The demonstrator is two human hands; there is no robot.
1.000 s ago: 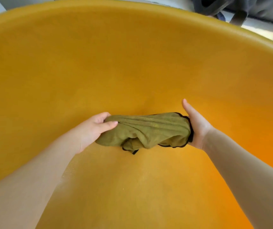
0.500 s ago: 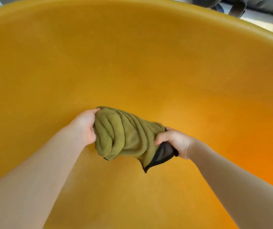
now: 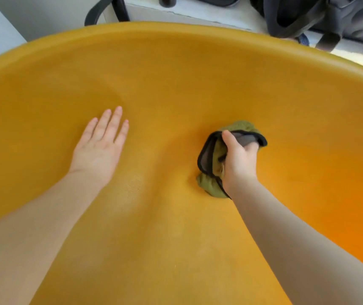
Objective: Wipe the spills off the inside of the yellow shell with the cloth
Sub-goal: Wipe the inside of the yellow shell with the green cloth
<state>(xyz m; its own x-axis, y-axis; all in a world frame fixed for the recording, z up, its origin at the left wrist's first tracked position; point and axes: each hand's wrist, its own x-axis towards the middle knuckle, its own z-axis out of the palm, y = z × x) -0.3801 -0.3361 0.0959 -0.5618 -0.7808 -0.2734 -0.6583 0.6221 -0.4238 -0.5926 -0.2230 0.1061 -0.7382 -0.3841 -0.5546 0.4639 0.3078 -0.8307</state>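
my right hand (image 3: 239,160), right of centre, grips the bunched green cloth (image 3: 211,170) against the yellow shell (image 3: 176,69). my left hand (image 3: 99,148) lies flat, fingers straight, left of centre, well apart. a dark bag (image 3: 341,16) sits upper right, beyond the rim.

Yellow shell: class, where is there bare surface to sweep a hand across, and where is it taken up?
Free: the yellow shell is bare between the left hand and the cloth, along the far wall under the rim, and right of the right hand. Crowded: the near floor, where both forearms cross.
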